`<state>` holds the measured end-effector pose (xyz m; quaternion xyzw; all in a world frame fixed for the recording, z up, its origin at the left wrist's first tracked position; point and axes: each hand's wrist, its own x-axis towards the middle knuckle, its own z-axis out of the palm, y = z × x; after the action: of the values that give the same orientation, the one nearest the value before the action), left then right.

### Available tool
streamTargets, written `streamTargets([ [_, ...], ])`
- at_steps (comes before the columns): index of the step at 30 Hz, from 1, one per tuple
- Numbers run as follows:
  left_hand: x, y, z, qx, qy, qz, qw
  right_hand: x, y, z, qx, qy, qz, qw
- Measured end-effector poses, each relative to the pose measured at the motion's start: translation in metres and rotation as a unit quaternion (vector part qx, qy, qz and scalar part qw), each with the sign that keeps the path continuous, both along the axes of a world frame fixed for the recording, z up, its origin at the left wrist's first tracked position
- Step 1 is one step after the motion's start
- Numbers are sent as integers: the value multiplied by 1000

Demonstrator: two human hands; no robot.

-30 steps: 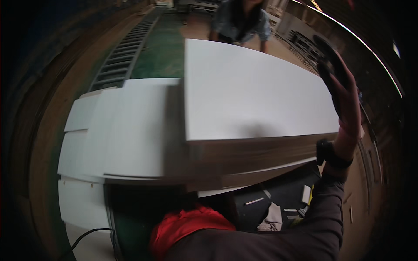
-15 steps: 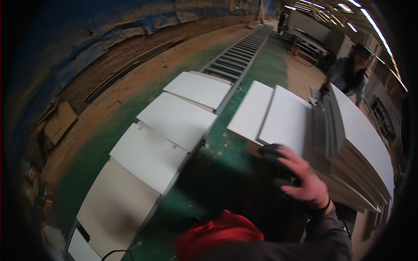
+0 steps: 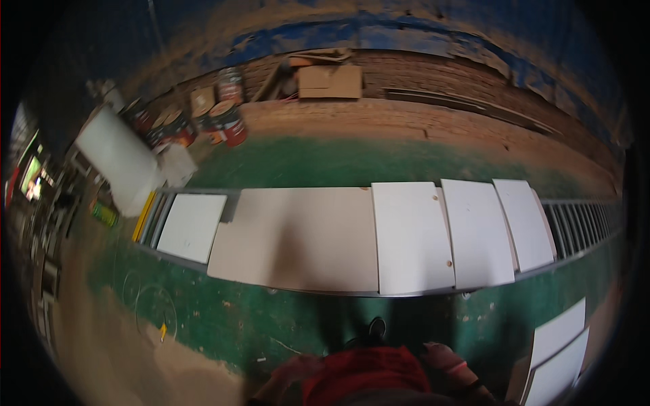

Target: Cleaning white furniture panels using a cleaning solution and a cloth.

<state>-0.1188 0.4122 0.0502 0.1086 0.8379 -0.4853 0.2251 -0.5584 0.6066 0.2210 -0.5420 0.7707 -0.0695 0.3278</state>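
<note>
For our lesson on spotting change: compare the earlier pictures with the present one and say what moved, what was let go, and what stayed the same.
A second ago the right hand held up a large white panel; half a second ago it rested on a stack of panels. Now the right hand is down by the body, holding nothing, and the view has turned to face the conveyor. The white panels remain lying in a row on it.

Flattened brown cardboard boxes [image 3: 330, 80] lean against the brick wall at the top, red-labelled round paint cans [image 3: 227, 122] stand left of them, and a bright green-lit screen [image 3: 30, 177] glows at far left.
</note>
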Motion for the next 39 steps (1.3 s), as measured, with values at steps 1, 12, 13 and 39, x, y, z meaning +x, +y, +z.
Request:
streamTargets([
  [1, 0, 18, -33, 7, 62, -64, 996, -12, -4, -15, 50, -46, 6, 998],
  [12, -119, -25, 9, 712, 204, 655, 147, -147, 21, -151, 85, -27, -210, 974],
  [13, -134, -46, 4, 664, 184, 705, 170, -154, 27, -155, 60, -32, -178, 982],
  [39, -536, -229, 49, 706, -148, 365, 589, 107, -36, -167, 100, -211, -670, 705],
])
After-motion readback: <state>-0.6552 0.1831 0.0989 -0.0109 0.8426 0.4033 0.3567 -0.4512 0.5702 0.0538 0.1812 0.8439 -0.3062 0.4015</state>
